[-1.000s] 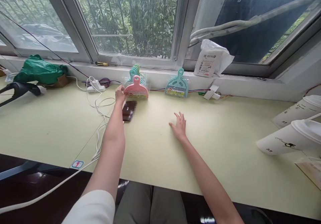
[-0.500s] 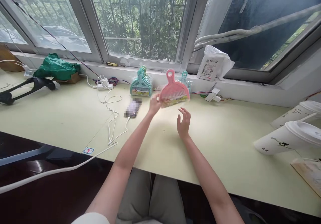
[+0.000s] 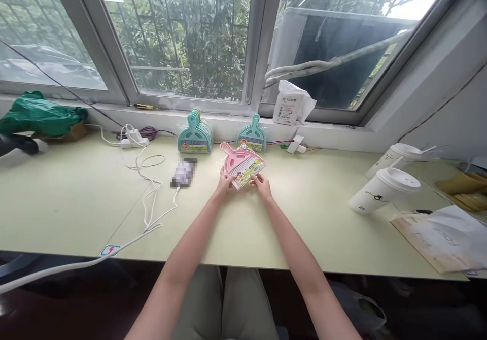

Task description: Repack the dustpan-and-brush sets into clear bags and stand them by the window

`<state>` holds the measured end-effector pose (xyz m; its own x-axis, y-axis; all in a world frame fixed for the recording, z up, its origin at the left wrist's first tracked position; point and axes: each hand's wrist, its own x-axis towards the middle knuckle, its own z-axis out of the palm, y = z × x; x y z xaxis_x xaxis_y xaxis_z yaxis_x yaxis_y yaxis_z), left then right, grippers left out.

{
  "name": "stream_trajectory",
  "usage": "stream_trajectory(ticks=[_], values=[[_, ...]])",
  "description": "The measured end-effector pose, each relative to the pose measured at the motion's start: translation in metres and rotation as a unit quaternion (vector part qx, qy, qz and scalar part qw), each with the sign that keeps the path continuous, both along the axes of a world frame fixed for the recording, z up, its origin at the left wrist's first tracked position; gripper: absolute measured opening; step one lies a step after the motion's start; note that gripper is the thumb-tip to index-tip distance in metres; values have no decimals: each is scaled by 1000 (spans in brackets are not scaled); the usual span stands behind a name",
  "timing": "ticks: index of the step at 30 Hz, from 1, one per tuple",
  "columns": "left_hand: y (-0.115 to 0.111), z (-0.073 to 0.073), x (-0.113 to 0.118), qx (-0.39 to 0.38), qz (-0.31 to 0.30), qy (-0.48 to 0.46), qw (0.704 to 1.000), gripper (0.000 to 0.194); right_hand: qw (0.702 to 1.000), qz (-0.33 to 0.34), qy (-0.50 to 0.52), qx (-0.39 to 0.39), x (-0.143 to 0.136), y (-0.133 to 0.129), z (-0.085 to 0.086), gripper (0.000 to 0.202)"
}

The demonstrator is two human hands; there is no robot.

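A pink dustpan and brush set (image 3: pixel 240 163), wrapped in clear plastic with a yellow-green label, is held tilted over the table, its handle towards the upper left. My left hand (image 3: pixel 224 181) grips its lower left side. The fingers of my right hand (image 3: pixel 262 184) pinch its lower right edge. Behind it a single teal dustpan set (image 3: pixel 252 134) leans upright near the wall. To the left stands a row of several teal and green dustpan sets (image 3: pixel 195 136), also in plastic.
A phone (image 3: pixel 184 172) with a white cable lies left of my hands. White lidded cups (image 3: pixel 380 190) and a paper bag (image 3: pixel 445 236) are at the right. A power strip (image 3: pixel 133 141), green plastic bag (image 3: pixel 38 114) and screwdriver (image 3: pixel 144 106) lie at the back left; a white package (image 3: pixel 291 105) sits on the sill.
The pink set has come down and nearer, and now tilts to the left. My right hand, apart from it before, has taken hold of its edge. The view has turned right.
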<state>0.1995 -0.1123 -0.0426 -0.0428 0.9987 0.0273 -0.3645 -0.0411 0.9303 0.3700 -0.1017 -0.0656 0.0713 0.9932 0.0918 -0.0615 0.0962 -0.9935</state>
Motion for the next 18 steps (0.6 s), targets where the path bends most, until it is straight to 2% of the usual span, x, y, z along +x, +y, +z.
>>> stream_trajectory(ticks=[3,7,9,12,18], values=[[0,0,3,2,-45,38,998,89,997,-16,76,6,1,3,-1,41],[1,-1,0,2,-50,59,997,93,990,-73,116,-13,-1,0,-1,39],[2,-1,-1,7,-52,65,996,92,987,-78,141,-15,-2,-1,0,39],[5,-2,-2,3,-34,73,997,76,980,-47,191,-23,-2,-4,3,42],[15,-6,-13,-30,72,29,996,46,976,8,214,-46,3,-8,16,43]])
